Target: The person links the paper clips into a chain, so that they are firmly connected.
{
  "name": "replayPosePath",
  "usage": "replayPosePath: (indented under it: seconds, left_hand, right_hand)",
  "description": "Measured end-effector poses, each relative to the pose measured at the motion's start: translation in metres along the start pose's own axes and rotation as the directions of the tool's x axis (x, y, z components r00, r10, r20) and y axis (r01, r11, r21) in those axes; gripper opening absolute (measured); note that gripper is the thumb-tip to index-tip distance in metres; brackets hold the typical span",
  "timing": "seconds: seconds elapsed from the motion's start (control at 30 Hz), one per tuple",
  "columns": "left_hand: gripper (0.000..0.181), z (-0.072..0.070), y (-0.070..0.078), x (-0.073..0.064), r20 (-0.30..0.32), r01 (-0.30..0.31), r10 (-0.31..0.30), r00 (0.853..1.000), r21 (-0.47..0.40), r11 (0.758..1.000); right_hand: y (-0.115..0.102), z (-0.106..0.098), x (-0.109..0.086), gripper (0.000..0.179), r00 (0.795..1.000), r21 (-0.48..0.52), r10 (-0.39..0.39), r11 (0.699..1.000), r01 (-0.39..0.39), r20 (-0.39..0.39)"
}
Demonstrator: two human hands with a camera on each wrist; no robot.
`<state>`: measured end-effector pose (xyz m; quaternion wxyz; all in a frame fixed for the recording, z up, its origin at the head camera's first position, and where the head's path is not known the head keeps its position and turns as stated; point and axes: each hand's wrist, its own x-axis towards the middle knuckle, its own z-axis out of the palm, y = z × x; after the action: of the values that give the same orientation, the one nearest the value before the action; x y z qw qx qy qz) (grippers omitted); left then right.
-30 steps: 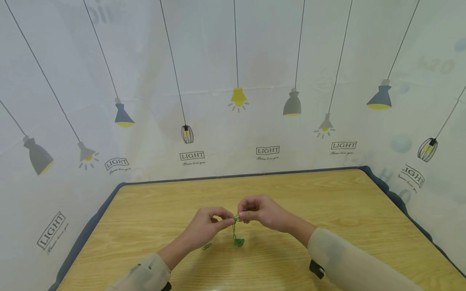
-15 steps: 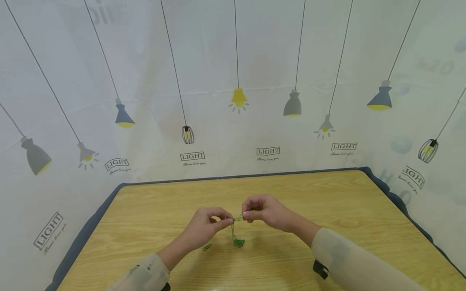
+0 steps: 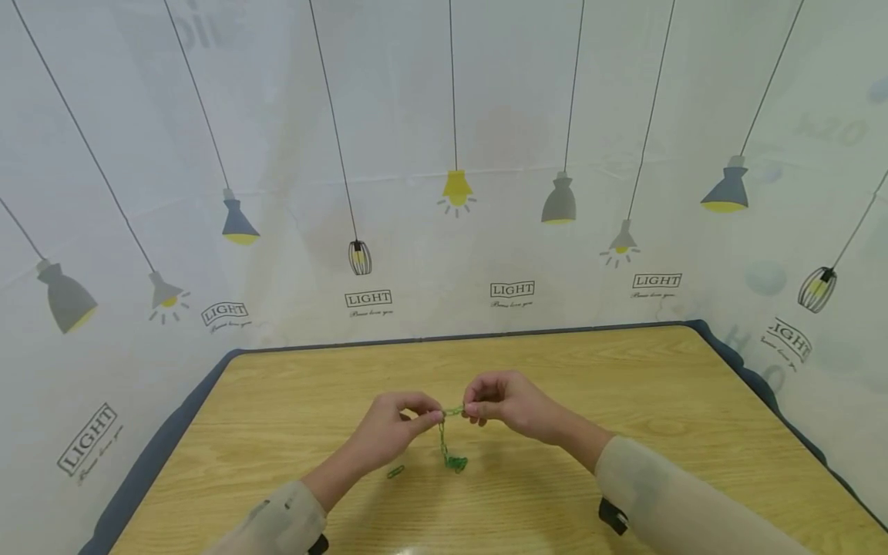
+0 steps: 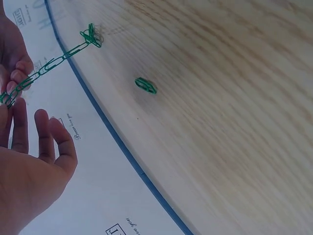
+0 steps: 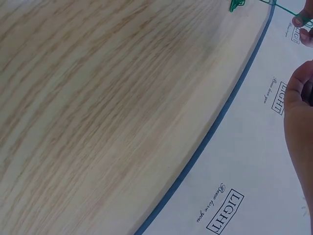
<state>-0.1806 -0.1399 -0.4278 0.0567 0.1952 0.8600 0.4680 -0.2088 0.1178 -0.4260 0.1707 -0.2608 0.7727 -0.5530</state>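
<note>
A chain of linked green paper clips hangs from my left hand, whose thumb and index finger pinch it near the upper end. Its lower end lies bunched in a small heap on the table. My right hand pinches the end of a short stretch of paper clips that spans the gap between both hands. One loose green paper clip lies on the table by my left wrist. In the right wrist view the right fingertips are cut off by the frame's edge.
The wood-grain table has a dark blue edge. Behind and at both sides stands a pale wall covering printed with hanging lamps. Dark straps show at the sleeves.
My right hand has drawn slightly away to the right, and more of the clip stretch between the hands shows. The left hand has shifted slightly left, still pinching the chain.
</note>
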Motion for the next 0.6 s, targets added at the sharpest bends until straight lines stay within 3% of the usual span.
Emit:
replayPosePath:
  seconds: [0.37, 0.6]
  left_hand:
    - [0.02, -0.005, -0.019, 0.019, 0.041, -0.01, 0.008, 0.999, 0.063, 0.998]
    - [0.019, -0.005, -0.019, 0.023, 0.073, -0.026, 0.023, 0.997, 0.038, 0.999]
  right_hand:
    - [0.014, 0.005, 0.006, 0.022, 0.997, 0.092, 0.07, 0.993, -0.068, -0.022]
    - [0.017, 0.005, 0.006, 0.022, 0.994, 0.099, 0.089, 0.992, -0.083, -0.057]
